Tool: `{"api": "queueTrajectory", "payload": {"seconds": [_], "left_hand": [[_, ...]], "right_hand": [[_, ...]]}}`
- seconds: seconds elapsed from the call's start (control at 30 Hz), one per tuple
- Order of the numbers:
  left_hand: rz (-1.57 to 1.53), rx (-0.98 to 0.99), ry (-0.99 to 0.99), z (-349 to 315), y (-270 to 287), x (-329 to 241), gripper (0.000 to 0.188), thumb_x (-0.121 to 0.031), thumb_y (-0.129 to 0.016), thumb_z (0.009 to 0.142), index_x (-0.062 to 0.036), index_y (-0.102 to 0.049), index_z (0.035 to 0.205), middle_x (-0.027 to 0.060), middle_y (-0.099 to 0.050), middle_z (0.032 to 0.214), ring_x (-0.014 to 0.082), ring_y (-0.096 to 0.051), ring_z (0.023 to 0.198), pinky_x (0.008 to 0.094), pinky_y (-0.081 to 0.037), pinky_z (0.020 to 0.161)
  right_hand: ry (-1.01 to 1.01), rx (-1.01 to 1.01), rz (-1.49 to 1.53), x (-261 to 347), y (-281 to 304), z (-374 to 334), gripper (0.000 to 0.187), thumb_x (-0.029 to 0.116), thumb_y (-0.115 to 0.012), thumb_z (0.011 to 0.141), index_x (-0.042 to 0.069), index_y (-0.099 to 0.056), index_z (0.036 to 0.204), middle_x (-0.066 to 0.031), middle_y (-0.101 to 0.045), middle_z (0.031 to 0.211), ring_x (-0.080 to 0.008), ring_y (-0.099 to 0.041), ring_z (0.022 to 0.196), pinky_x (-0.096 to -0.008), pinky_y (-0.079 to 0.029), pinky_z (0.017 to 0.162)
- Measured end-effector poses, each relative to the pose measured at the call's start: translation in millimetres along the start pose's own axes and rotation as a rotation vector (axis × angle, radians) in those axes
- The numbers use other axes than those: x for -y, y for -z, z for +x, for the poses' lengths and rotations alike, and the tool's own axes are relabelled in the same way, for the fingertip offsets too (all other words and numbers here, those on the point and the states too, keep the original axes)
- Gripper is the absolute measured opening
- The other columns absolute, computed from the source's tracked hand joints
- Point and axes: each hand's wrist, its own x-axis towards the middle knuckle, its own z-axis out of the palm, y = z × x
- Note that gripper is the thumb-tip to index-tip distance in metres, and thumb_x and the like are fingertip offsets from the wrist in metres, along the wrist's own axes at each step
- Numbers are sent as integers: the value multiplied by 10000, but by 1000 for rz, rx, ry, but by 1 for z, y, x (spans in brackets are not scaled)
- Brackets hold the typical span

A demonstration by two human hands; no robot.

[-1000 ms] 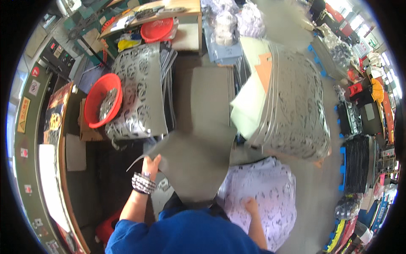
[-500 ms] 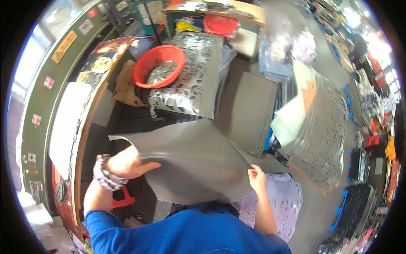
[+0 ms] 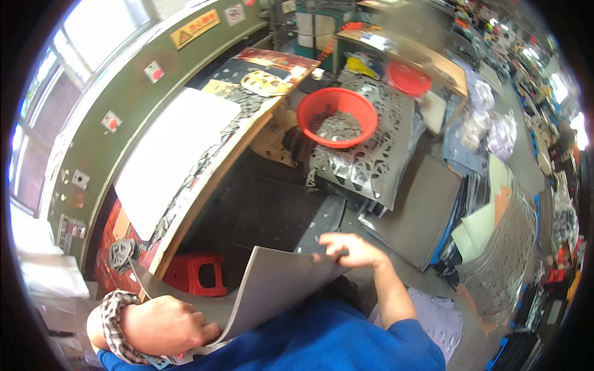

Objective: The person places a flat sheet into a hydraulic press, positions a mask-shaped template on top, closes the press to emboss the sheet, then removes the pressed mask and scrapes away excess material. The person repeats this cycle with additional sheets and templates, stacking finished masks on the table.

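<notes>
A flexible plain grey sheet point(image 3: 281, 287) is bent upright close against my body. My left hand point(image 3: 167, 324), with a checked band at the wrist, is curled round its near left edge; the fingertips are partly hidden. At the sheet's far right end, my right hand point(image 3: 349, 250) has its fingers bent over the top edge, slightly blurred. To the left, a white board point(image 3: 182, 145) lies on a wood-edged bench, with grey cut scraps point(image 3: 213, 151) along its side.
A red stool point(image 3: 197, 273) stands under the bench. Ahead, a red basin point(image 3: 338, 117) of small grey pieces rests on cut-out sheets point(image 3: 387, 176). Plain grey sheets point(image 3: 424, 207) are stacked to the right, beside more perforated sheets point(image 3: 504, 266). A green machine point(image 3: 93, 161) borders the left.
My view has swung left toward the bench. The grey sheet has gone from spread out to folded upright near my body. My left hand has come lower, and my right hand has moved inward.
</notes>
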Motion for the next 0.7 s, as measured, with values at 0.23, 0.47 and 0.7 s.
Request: {"api": "queueTrajectory", "payload": {"seconds": [0.23, 0.47, 0.7], "left_hand": [[-180, -123, 324, -53, -13, 40, 303, -80, -569, 754, -19, -609, 1048, 116, -642, 684, 286, -671, 626, 347, -548, 536], [-271, -475, 1262, -158, 37, 51, 205, -18, -671, 673, -54, -686, 873, 131, -663, 754, 316, -647, 649, 359, -533, 590], [-19, -897, 1638, -208, 133, 151, 218, -159, -598, 902, 27, -641, 1007, 179, -662, 900, 264, -652, 831, 334, -489, 721]], "right_hand": [[-341, 408, 476, -20, -107, 87, 188, -13, -669, 838, 30, -730, 1011, -60, -722, 950, -118, -633, 903, -273, -507, 816], [-36, 654, 732, 26, -5, 258, 364, 9, -681, 853, -32, -606, 1207, -48, -663, 1158, -89, -573, 1069, -246, -442, 954], [-66, 282, 415, 31, 54, 355, 160, 107, -733, 843, -18, -701, 937, -12, -706, 893, -67, -609, 819, -232, -501, 734]]}}
